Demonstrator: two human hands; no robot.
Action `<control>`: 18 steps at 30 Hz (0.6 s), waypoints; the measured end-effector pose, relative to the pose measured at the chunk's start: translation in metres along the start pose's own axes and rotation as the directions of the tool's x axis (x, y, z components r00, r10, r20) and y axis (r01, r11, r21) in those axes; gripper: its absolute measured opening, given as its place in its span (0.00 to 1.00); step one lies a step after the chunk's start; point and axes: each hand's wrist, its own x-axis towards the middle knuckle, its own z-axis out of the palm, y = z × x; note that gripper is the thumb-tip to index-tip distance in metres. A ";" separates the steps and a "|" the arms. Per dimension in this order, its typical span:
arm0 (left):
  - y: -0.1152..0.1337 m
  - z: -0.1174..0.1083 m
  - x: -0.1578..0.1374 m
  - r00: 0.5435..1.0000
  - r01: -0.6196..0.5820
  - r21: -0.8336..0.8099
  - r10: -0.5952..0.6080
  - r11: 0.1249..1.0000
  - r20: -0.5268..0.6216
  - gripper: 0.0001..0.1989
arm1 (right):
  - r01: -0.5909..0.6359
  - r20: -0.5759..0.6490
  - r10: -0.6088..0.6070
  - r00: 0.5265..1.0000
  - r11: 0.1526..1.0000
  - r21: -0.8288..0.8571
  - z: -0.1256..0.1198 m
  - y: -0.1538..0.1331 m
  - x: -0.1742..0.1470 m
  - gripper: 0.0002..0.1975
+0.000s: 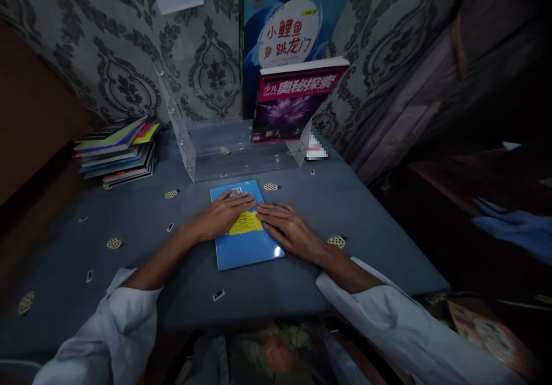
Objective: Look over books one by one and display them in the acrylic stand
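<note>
A blue book point(241, 255) with a yellow text patch and a barcode lies flat on the table in front of me, back cover up. My left hand point(224, 215) rests flat across its upper left part, fingers stretched to the right and partly over the barcode. From the right, my right hand point(290, 228) lies over the book's right edge with its fingers extended. The fingertips of both hands come close together near the book's middle. Neither hand grips anything.
Behind the book stands a clear acrylic rack point(190, 155), holding an upright magenta-and-purple book point(284, 106). A taller blue book point(293, 6) stands behind it. At the left is a stack of thin books point(118, 152). The patterned tablecloth point(172, 304) ends near my lap.
</note>
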 end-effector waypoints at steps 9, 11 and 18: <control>0.006 -0.001 -0.034 0.998 0.063 0.013 -0.063 0.998 -0.003 0.26 | 0.010 0.018 -0.010 1.000 1.000 -0.001 -0.002 -0.002 0.001 0.17; 0.009 0.001 -0.041 0.998 0.059 0.027 -0.058 0.998 -0.016 0.26 | 0.009 0.019 -0.009 1.000 1.000 -0.005 -0.002 -0.004 0.000 0.17; 0.030 0.006 -0.054 0.998 0.056 0.038 -0.054 0.998 -0.029 0.23 | 0.023 0.023 -0.023 0.999 1.000 -0.011 -0.002 -0.010 -0.011 0.17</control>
